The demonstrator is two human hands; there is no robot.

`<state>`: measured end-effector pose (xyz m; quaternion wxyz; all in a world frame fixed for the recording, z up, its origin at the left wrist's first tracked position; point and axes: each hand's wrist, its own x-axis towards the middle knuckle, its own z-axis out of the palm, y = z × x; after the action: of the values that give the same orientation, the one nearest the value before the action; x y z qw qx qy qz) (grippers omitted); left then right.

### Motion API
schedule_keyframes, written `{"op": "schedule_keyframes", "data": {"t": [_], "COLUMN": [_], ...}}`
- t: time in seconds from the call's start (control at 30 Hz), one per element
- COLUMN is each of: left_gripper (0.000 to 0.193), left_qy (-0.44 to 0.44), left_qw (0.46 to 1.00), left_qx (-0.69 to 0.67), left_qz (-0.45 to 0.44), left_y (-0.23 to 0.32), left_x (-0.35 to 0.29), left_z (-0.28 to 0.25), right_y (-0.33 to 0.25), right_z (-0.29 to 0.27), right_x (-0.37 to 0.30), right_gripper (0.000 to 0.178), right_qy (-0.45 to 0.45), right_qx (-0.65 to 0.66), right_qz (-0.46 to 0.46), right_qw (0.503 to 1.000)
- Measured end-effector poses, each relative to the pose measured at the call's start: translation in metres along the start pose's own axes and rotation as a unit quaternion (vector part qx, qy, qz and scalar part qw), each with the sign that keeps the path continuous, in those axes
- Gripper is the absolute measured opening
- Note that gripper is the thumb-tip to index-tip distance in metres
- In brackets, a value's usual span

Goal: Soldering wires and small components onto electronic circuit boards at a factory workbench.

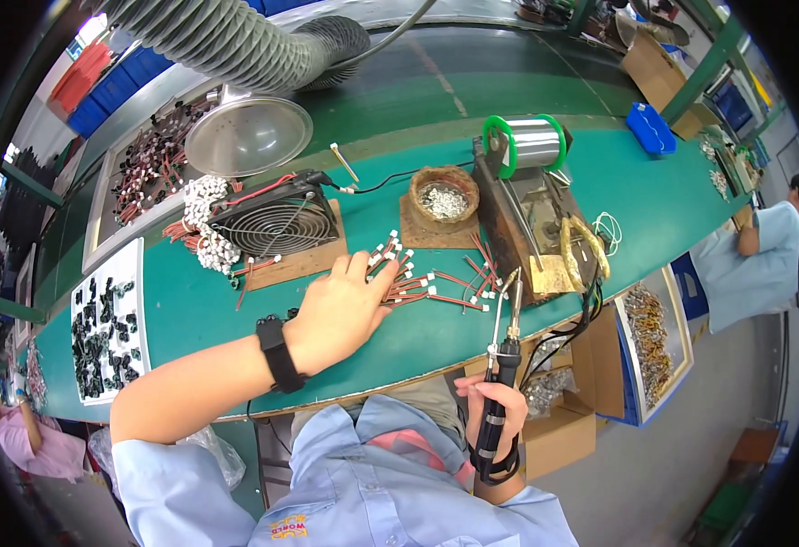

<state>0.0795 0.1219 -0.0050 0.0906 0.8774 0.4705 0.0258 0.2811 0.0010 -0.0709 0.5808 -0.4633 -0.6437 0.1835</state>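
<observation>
My left hand (343,308), a black band at its wrist, rests palm down over a loose pile of short red wires with white connectors (409,273). Its fingers are spread, with their tips at the wires; the undersides of the fingers are hidden. In my right hand (498,406) is a soldering iron (491,428) with a black handle, held upright at the bench edge. A thin metal tube runs alongside its shaft, and the tip points up beside the right end of the wires. More red wires lie between the pile and the iron's tip.
A black fan (276,226), a round bowl of whitish bits (443,201) and a stand with a solder spool (532,146) line the bench. At left lies a white tray of black parts (108,319). A ribbed duct (226,41) hangs above. Co-workers sit at both sides.
</observation>
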Motion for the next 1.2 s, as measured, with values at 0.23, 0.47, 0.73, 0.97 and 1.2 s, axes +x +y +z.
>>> {"op": "schedule_keyframes", "data": {"t": [0.23,0.47,0.73,0.97,1.2], "left_gripper": [0.058,0.059,0.048,0.033,0.014], "left_qy": [-0.011,0.077,0.071,0.135,0.159], "left_qw": [0.999,0.996,0.986,0.808,0.728], "left_qx": [0.013,0.019,-0.153,-0.562,-0.663], "left_qz": [0.037,0.049,0.0,-0.111,-0.073], "left_y": [0.009,0.012,0.012,0.028,0.031], "left_x": [-0.033,-0.059,-0.127,-0.132,-0.12], "left_z": [0.006,-0.024,-0.028,-0.007,0.0], "right_y": [0.014,0.021,0.027,-0.037,-0.078], "right_z": [0.008,0.001,0.007,0.035,0.056], "right_x": [0.03,0.07,0.069,0.047,0.028], "right_gripper": [0.029,0.031,0.032,0.035,0.036], "right_qy": [-0.02,-0.162,-0.156,-0.13,-0.158], "right_qx": [-0.114,-0.265,-0.217,-0.007,0.141], "right_qz": [-0.064,-0.103,-0.092,0.005,0.1], "right_qw": [0.991,0.945,0.959,0.992,0.972]}}
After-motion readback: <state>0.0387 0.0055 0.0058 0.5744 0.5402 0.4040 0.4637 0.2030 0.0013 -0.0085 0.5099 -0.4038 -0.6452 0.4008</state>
